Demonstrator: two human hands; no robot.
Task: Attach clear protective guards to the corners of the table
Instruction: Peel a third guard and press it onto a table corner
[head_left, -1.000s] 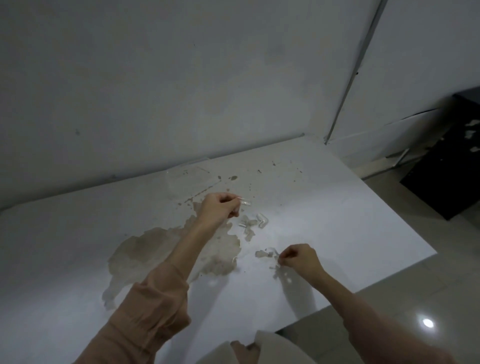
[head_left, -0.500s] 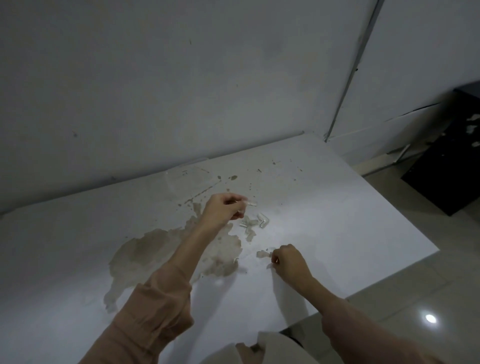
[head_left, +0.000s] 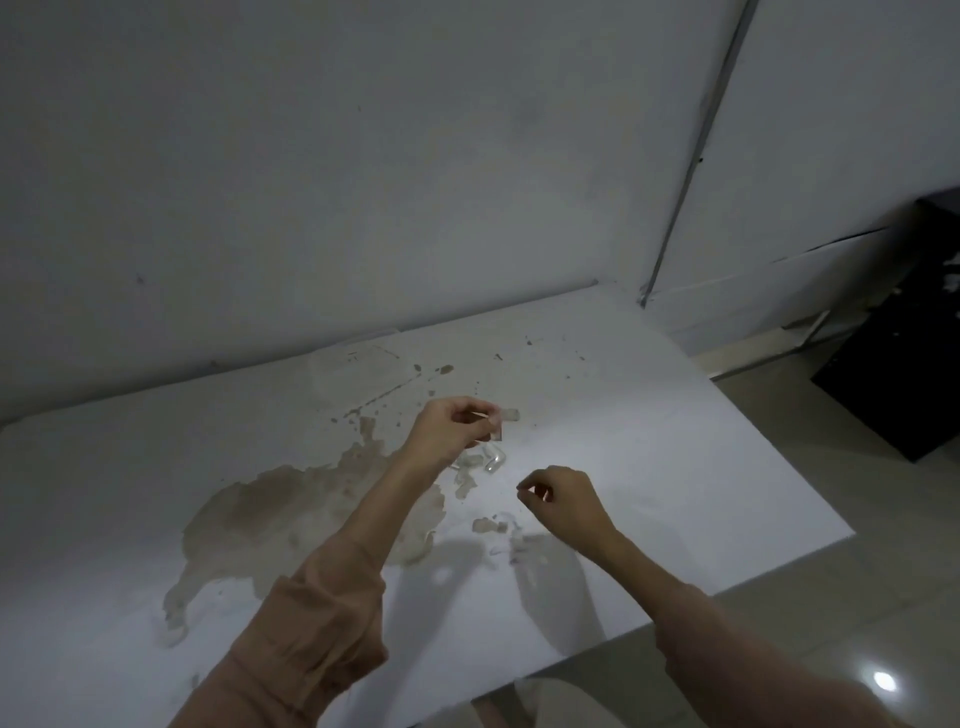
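over the middle of the white desk (head_left: 649, 467), we hold both hands just above the surface, forearms reaching in from the near edge. our left hand (head_left: 452, 426), wrist bent and knuckles up, has its grip closed on a clear guard (head_left: 506, 418), pinched between thumb and fingertips so that its far end sticks out to the right of the fingers. our right hand (head_left: 563, 501) hangs nearer to us and apart from the left, fingers curled in and thumb tip meeting the forefinger. we cannot tell whether anything is caught in that clenched grip. a few loose guards (head_left: 480, 462) lie on the desk just under the left hand, and more clear pieces (head_left: 488, 525) lie beside the right hand's shadow. a brown stain (head_left: 291, 514) spreads under the left forearm, whose tan sleeve (head_left: 311, 623) is pushed up.
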